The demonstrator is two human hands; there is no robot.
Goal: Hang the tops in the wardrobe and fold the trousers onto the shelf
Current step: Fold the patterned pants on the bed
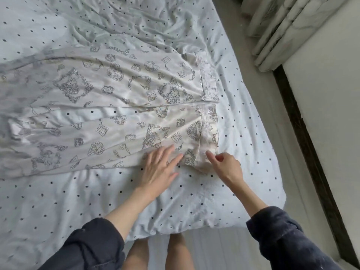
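Note:
A pair of cream satin trousers (116, 98) with a grey line-drawn print lies spread flat across the bed, its two legs running left to right and its lace-trimmed cuffs at the right. My left hand (159, 166) lies flat, fingers straight, on the lower edge of the near leg. My right hand (226, 164) is at the near leg's cuff (208, 133), index finger stretched out and touching the hem, the other fingers curled in. Neither hand grips the fabric.
The bed wears a pale blue sheet with dark dots (78, 201), wrinkled at the far side. Its corner ends at the right, by grey floor (259, 90). A dark skirting strip (303, 137) and a patterned curtain (282, 30) stand along the right wall.

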